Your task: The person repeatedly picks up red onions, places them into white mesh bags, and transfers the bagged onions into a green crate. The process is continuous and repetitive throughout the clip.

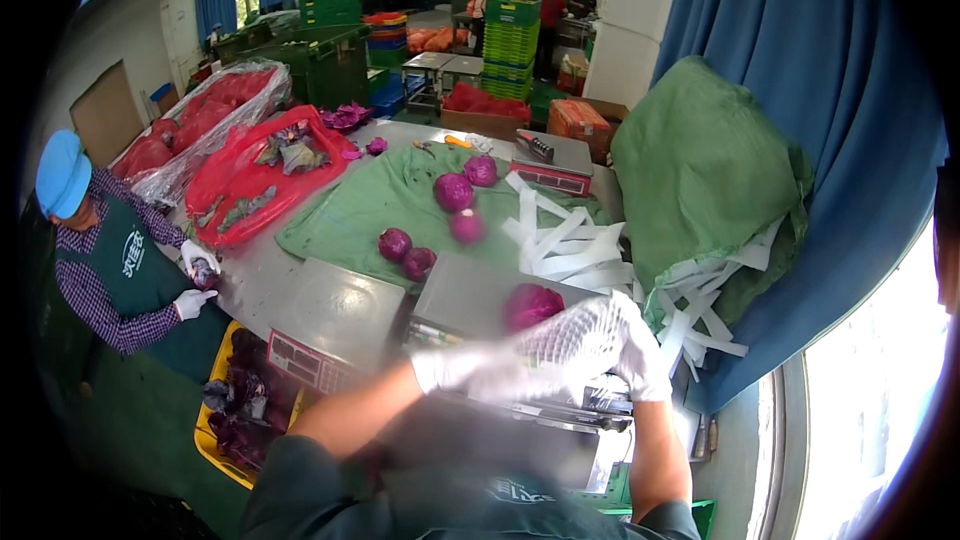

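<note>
A white foam net sleeve (576, 336) stretches between my two white-gloved hands above the front of the metal table. My right hand (643, 360) grips its right end. My left hand (486, 369) is at the other end, too blurred to show how its fingers lie. Just behind the sleeve, a red cabbage (532, 306) sits on the flat metal plate of a scale (461, 292). More red cabbages (454, 192) lie beyond on a green woven cloth (345, 217). Flat white foam nets (574, 244) are heaped to the right.
At left, a co-worker (131, 262) in gloves holds a cabbage (202, 272) above a yellow crate (214, 435) of leaves. A second scale (337, 307) stands nearby. A green sack (705, 180) spills foam nets at right. A red mesh bag (217, 184) and another scale (562, 154) are farther back.
</note>
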{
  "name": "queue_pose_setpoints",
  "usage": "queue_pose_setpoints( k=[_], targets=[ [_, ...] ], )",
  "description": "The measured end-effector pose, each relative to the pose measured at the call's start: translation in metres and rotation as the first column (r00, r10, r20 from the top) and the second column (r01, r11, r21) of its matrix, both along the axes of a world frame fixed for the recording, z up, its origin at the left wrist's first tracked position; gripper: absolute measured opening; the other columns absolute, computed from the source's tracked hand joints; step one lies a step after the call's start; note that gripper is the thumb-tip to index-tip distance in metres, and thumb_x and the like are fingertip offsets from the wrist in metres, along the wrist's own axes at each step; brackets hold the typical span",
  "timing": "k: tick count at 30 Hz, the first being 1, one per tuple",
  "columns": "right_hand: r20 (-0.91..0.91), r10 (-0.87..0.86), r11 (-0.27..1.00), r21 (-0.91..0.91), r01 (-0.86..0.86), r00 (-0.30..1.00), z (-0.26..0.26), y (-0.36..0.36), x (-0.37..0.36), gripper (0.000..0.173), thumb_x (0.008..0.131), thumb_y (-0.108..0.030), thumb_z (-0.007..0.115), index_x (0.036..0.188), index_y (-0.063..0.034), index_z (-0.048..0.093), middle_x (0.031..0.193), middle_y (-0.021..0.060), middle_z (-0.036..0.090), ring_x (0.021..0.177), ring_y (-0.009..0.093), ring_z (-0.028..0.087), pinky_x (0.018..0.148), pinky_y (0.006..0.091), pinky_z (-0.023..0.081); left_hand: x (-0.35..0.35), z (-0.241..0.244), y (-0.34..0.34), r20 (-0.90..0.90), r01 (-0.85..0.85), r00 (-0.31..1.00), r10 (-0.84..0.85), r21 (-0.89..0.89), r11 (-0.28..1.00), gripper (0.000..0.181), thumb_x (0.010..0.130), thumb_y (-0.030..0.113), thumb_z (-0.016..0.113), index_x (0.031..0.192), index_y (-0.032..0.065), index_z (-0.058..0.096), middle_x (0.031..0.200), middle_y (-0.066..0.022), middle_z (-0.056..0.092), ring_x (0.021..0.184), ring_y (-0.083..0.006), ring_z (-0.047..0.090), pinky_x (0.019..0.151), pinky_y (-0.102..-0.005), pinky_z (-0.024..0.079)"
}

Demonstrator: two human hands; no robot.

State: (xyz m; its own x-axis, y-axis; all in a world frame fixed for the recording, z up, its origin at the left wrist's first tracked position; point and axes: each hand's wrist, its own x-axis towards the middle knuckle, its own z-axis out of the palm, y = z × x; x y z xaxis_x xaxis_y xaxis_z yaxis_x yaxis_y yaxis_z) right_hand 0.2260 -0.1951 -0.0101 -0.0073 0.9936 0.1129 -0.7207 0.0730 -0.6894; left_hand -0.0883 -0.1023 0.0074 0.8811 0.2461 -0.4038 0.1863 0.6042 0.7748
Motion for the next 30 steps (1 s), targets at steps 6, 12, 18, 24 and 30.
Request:
queue_pose_setpoints(
  k=[6, 12, 18, 24, 30],
  targets=[
    [0.94, -0.029, 0.939, -0.091, 0.331, 0.341, -0.038, 0.116, 0.028, 0.023, 0.104, -0.019, 0.063, 0.104, 0.0015, 0.074, 0.088, 0.004, 0.076, 0.077, 0.017, 0.068, 0.076, 0.0338, 0.056, 0.025, -0.055, 0.126, 0.105, -0.546, 0.835, 0.54, 0.038, 0.837, 0.028, 0.11, 0.024, 0.056, 0.12, 0.0001, 0.066, 0.106, -0.0064, 0.075, 0.086, -0.0153, 0.073, 0.075, -0.0291, 0.063],
    [0.779, 0.109, 0.955, -0.254, 0.152, 0.618, -0.05, 0.073, -0.019, 0.061, 0.112, -0.049, 0.049, 0.137, 0.0053, 0.063, 0.114, 0.0081, 0.074, 0.104, 0.012, 0.063, 0.097, 0.0272, 0.05, -0.021, -0.089, 0.079, -0.234, -0.085, 0.94, 0.247, 0.542, 0.836, 0.044, 0.114, 0.039, 0.047, 0.118, 0.0003, 0.067, 0.086, -0.0038, 0.071, 0.07, -0.0131, 0.067, 0.062, -0.0303, 0.058],
    [0.511, 0.069, 0.954, -0.285, 0.093, 0.857, -0.018, 0.067, -0.053, 0.052, 0.114, -0.038, 0.049, 0.144, 0.0033, 0.056, 0.129, 0.0088, 0.069, 0.113, 0.015, 0.065, 0.099, 0.0309, 0.053, 0.013, -0.097, 0.098, 0.122, -0.375, 0.916, 0.382, -0.077, 0.924, 0.046, 0.112, 0.039, 0.051, 0.146, 0.0082, 0.056, 0.13, -0.01, 0.069, 0.111, -0.0207, 0.07, 0.089, -0.0391, 0.064],
    [-0.083, 0.184, 0.936, -0.29, -0.2, 0.98, -0.058, 0.018, -0.078, 0.048, 0.112, -0.033, 0.05, 0.145, 0.0013, 0.055, 0.132, 0.0148, 0.067, 0.114, 0.023, 0.068, 0.101, 0.0372, 0.054, 0.027, -0.044, 0.053, 0.453, -0.251, 0.795, 0.404, -0.361, 0.898, 0.046, 0.112, 0.031, 0.051, 0.147, 0.0006, 0.054, 0.141, -0.0116, 0.065, 0.126, -0.0233, 0.064, 0.112, -0.0417, 0.051],
    [-0.17, -0.056, 0.96, -0.28, 0.006, 0.984, -0.061, -0.015, -0.104, 0.047, 0.112, -0.033, 0.05, 0.144, 0.0017, 0.055, 0.13, 0.0146, 0.068, 0.113, 0.022, 0.068, 0.101, 0.037, 0.054, 0.023, -0.052, 0.017, 0.38, -0.212, 0.898, 0.222, -0.07, 0.975, 0.067, 0.102, 0.015, 0.062, 0.16, -0.0018, 0.034, 0.16, -0.0127, 0.047, 0.145, -0.0219, 0.046, 0.124, -0.0374, 0.035]
  ],
)
